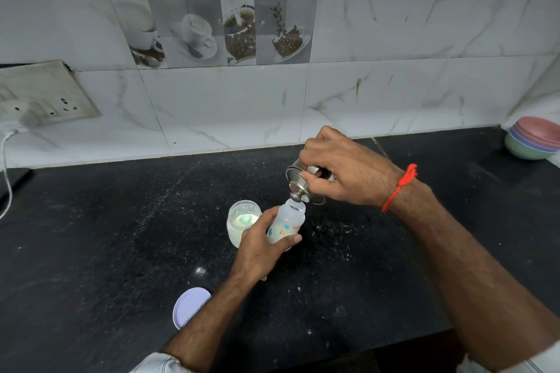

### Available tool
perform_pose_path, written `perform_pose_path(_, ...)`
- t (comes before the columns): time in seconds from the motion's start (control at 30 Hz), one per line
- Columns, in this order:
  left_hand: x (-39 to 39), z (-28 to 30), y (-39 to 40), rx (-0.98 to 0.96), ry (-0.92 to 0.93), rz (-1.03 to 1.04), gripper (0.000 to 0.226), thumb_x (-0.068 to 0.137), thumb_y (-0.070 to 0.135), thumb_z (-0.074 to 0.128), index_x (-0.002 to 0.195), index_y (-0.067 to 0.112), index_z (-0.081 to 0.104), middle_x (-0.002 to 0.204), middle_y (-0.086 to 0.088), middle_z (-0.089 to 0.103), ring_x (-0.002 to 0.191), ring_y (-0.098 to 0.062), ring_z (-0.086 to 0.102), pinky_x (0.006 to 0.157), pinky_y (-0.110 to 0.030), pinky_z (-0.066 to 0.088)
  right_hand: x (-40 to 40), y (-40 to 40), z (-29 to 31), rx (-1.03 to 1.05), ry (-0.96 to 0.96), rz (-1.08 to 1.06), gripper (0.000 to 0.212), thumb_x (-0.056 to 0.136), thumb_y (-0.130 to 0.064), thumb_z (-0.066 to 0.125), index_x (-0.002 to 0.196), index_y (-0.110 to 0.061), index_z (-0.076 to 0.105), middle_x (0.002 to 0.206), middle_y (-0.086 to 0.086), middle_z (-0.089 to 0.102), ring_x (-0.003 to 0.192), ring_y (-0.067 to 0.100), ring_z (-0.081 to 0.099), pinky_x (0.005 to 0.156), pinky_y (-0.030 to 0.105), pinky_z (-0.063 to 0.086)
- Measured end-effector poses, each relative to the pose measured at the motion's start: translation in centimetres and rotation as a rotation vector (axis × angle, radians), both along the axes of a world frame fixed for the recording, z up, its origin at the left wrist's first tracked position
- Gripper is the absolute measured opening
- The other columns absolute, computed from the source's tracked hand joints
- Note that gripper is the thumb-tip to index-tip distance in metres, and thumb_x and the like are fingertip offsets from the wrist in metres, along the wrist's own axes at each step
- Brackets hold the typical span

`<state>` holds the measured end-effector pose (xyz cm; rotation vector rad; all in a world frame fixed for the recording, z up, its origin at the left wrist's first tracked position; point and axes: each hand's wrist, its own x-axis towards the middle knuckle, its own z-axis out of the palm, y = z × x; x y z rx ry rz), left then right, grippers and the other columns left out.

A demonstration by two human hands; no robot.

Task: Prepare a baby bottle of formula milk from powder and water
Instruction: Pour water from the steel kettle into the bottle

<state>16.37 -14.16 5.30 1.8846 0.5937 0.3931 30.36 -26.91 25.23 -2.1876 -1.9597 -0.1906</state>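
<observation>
My left hand point(260, 244) grips a small translucent baby bottle point(288, 222) with coloured prints, tilted so its open mouth points up and to the right. My right hand point(342, 171) holds a steel funnel point(303, 188) tipped over, its narrow spout at the bottle's mouth. Just left of the bottle stands an open glass jar point(242, 222) with pale powder inside; my left hand hides part of it. A round lilac lid point(189, 306) lies flat on the black counter point(91, 236), partly under my left forearm.
Stacked pastel bowls point(535, 138) sit at the far right corner. A wall socket plate point(45, 97) with a white plug and cable is at the left. White powder specks dot the counter around the bottle. The marble-tiled wall rises behind.
</observation>
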Motion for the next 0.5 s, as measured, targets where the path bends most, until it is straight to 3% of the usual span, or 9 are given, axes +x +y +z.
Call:
perform_pose_path(0.2,0.06,0.22,-0.02,-0.006,-0.003,-0.002,0.061,0.081,0.036,0.088,0.131,0.048,0.054,0.115,0.033,0.063,0.109,0.012,0.059,0.083,-0.012,0.049,-0.07,0.30,-0.18,-0.002,-0.028,0.012,0.018,0.095,-0.024,0.063,0.081,-0.012,0.060,0.079,0.000,0.054,0.088,0.019,0.041,0.076,0.019,0.023)
perform_pose_path(0.5,0.01,-0.09,0.03,-0.010,-0.020,-0.004,0.063,0.081,0.035,0.088,0.136,0.040,0.057,0.117,0.028,0.067,0.110,0.010,0.061,0.081,-0.009,0.050,-0.14,0.46,-0.05,-0.013,-0.008,0.018,0.021,0.095,-0.024,0.063,0.079,-0.012,0.057,0.078,0.000,0.054,0.087,0.017,0.038,0.079,0.022,0.028)
